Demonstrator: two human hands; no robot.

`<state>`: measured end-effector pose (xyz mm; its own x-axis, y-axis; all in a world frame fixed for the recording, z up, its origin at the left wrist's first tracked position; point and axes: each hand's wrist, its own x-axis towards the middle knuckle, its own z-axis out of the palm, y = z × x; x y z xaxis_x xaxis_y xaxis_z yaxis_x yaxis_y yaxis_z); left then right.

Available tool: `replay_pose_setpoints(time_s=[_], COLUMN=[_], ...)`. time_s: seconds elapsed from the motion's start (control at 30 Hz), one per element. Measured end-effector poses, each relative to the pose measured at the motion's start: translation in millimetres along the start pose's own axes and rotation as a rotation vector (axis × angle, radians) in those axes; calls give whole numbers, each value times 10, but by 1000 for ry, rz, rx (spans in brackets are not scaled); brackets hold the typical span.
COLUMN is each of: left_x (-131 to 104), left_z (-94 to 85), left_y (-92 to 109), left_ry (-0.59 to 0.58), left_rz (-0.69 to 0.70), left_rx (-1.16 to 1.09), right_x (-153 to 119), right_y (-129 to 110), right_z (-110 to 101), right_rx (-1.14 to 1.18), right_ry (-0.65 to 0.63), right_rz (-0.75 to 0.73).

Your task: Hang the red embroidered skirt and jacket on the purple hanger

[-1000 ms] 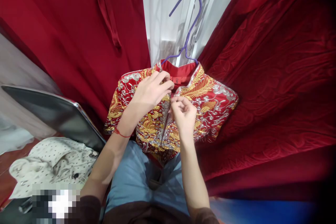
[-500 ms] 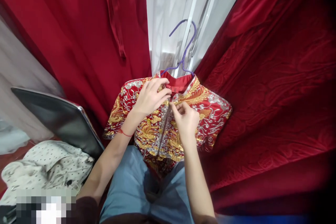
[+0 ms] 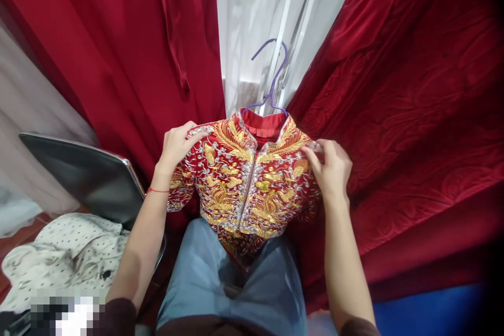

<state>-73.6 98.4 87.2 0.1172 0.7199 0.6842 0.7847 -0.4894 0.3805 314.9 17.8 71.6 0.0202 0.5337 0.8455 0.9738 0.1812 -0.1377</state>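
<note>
A red jacket (image 3: pixel 246 178) with gold and silver embroidery, short sleeves and a stand-up collar is in front of my knees. Its front zipper is closed up to near the collar. The purple hanger (image 3: pixel 271 95) sits inside the neck, with its hook sticking up free. My left hand (image 3: pixel 177 147) grips the shoulder on the left side, thumb on top and fingers behind the cloth. On the opposite shoulder, my right hand (image 3: pixel 331 165) pinches the fabric in the same way.
Red curtains (image 3: pixel 118 52) hang on the left and a patterned red drape (image 3: pixel 413 131) on the right, with sheer white curtain (image 3: pixel 248 21) between. A black chair back (image 3: pixel 82 173) stands at left, beside white polka-dot cloth (image 3: pixel 74 252).
Both hands have left the collar and zipper top and moved outward, each taking hold of a shoulder. The jacket has shifted slightly, and its collar is now uncovered.
</note>
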Motion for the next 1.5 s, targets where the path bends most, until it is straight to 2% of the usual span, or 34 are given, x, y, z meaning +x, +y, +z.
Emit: replay_pose_setpoints(time_s=[0.13, 0.27, 0.37, 0.5, 0.6, 0.77, 1.0, 1.07, 1.2, 1.3, 1.43, 1.5], left_x=[-26, -61, -210, -516, -679, -777, -865, -924, -1108, -1240, -1353, -1389], left_z=[24, 75, 166, 224, 172, 94, 233, 277, 299, 238, 99, 52], left_y=[70, -7, -81, -73, -57, -79, -52, -116, -293, -315, -150, -73], left_ry=[146, 133, 173, 264, 223, 194, 248, 211, 51, 27, 189, 264], left_rz=[-90, -137, -160, -204, -256, -292, -367, -399, -481, -489, -454, -459], left_rx=[43, -224, -323, -221, -249, -381, -574, -612, -715, -669, -232, -94], right_x=[111, 67, -59, -170, -178, -189, -228, -243, -397, -606, -843, -927], right_y=[-78, -90, -56, -7, 13, 55, 223, 256, 280, 173, -179, -305], right_z=[-116, -256, -248, -146, -132, -273, -431, -451, -421, -378, -478, -579], right_rx=[89, 204, 197, 192, 252, 302, 527, 567, 632, 403, -218, -306], right_ry=[-4, -57, -60, -28, -48, -116, -217, -276, -388, -395, -316, -304], right_rz=[95, 188, 233, 298, 405, 571, 618, 612, 626, 650, 720, 749])
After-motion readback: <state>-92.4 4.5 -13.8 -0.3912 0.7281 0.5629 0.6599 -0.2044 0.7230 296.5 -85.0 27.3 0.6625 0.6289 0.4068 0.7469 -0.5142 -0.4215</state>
